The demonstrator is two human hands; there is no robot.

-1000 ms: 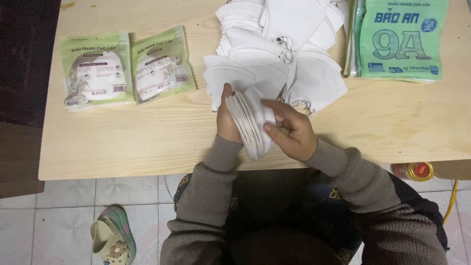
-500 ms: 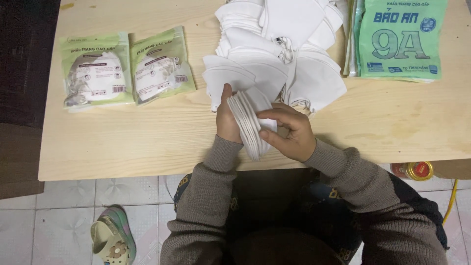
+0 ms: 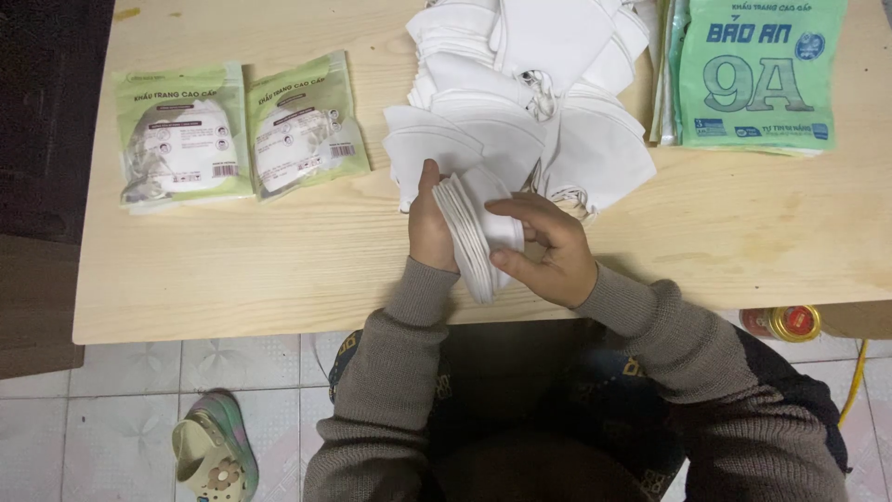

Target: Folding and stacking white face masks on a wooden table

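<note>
Now we are gripping the stack of white masks (image 3: pixel 474 237) between both hands: left hand (image 3: pixel 431 223) behind, right hand (image 3: pixel 548 249) in front, stack edge pointing toward us.

Matt white fabric masks (image 3: pixel 478 232), pale grainy wood table (image 3: pixel 279 279), glossy green plastic packets (image 3: pixel 186 130) near its left edge, ribbed knit sleeves (image 3: pixel 400 372).
</note>
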